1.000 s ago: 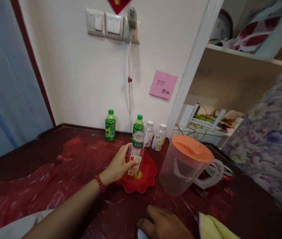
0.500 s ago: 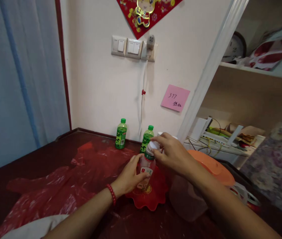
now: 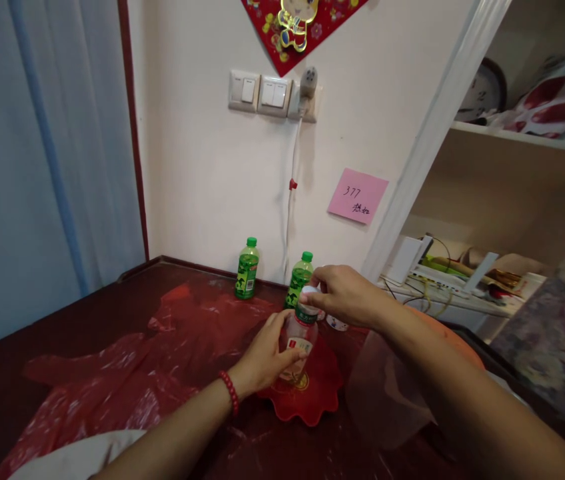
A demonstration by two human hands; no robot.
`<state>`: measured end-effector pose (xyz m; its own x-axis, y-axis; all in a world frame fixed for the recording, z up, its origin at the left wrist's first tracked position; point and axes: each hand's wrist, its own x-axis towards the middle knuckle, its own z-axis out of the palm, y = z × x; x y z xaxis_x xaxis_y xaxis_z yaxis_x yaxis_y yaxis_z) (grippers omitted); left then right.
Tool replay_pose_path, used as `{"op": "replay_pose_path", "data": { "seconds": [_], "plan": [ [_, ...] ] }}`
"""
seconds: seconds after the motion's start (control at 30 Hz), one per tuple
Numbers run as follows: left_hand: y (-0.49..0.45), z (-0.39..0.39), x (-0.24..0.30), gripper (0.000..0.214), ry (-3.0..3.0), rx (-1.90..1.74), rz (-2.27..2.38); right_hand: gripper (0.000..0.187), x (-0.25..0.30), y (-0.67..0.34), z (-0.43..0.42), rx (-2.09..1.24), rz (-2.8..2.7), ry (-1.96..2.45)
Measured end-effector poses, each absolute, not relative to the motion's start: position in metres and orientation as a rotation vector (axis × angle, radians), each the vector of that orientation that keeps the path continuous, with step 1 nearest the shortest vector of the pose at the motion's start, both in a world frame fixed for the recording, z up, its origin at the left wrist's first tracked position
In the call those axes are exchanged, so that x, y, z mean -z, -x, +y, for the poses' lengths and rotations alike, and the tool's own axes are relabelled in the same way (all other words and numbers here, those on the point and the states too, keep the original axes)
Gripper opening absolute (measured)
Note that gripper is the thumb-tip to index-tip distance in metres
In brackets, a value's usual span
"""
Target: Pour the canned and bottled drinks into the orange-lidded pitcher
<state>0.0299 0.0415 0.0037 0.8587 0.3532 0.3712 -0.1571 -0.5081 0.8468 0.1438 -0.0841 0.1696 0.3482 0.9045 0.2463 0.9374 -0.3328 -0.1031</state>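
Note:
A clear plastic bottle (image 3: 304, 330) with a dark green neck band and a white cap (image 3: 309, 292) stands over a red scalloped dish (image 3: 307, 407). My left hand (image 3: 265, 357), a red bead bracelet at its wrist, is wrapped around the bottle's body. Up at the top, my right hand (image 3: 335, 290) grips the white cap between thumb and fingers. Right behind the bottle is a green-capped drink bottle (image 3: 298, 277), partly covered. Another green drink bottle (image 3: 247, 268) stands farther left against the wall.
A crumpled red plastic bag (image 3: 132, 373) covers the table's left side. A translucent container (image 3: 382, 393) with an orange lid (image 3: 450, 333) sits under my right forearm. At lower left lies a white round item (image 3: 77, 457). Shelves with a white router (image 3: 437, 287) are at right.
My right hand has turned on the cap, its fingers now lower and farther round it. The left hand keeps its hold on the bottle. The view has shifted slightly.

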Motion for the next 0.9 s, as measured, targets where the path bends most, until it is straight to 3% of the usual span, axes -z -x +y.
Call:
{"op": "replay_pose_path", "data": {
  "seconds": [0.17, 0.3, 0.4, 0.6, 0.83, 0.9],
  "plan": [
    [-0.03, 0.043, -0.004, 0.063, -2.007, -0.643, 0.124, 0.053, -0.174, -0.13, -0.087, 0.34, -1.549, 2.526],
    [-0.03, 0.044, -0.004, 0.066, -1.993, -0.644, 0.118, 0.024, -0.177, -0.123, -0.092, 0.281, -1.677, 2.456],
    [-0.032, 0.046, 0.0, 0.068, -1.996, -0.652, 0.142, 0.02, -0.174, -0.123, -0.088, 0.248, -1.702, 2.486],
    [-0.036, 0.053, 0.002, 0.068, -1.962, -0.68, 0.098, 0.045, -0.17, -0.118, -0.072, 0.284, -1.43, 2.642],
    [-0.035, 0.06, 0.001, 0.073, -1.956, -0.675, 0.163, 0.058, -0.182, -0.089, -0.1, 0.452, -1.386, 2.532],
    [-0.037, 0.063, 0.002, 0.068, -1.938, -0.654, 0.187, 0.054, -0.173, -0.077, -0.119, 0.481, -1.462, 2.446]
  ]
}}
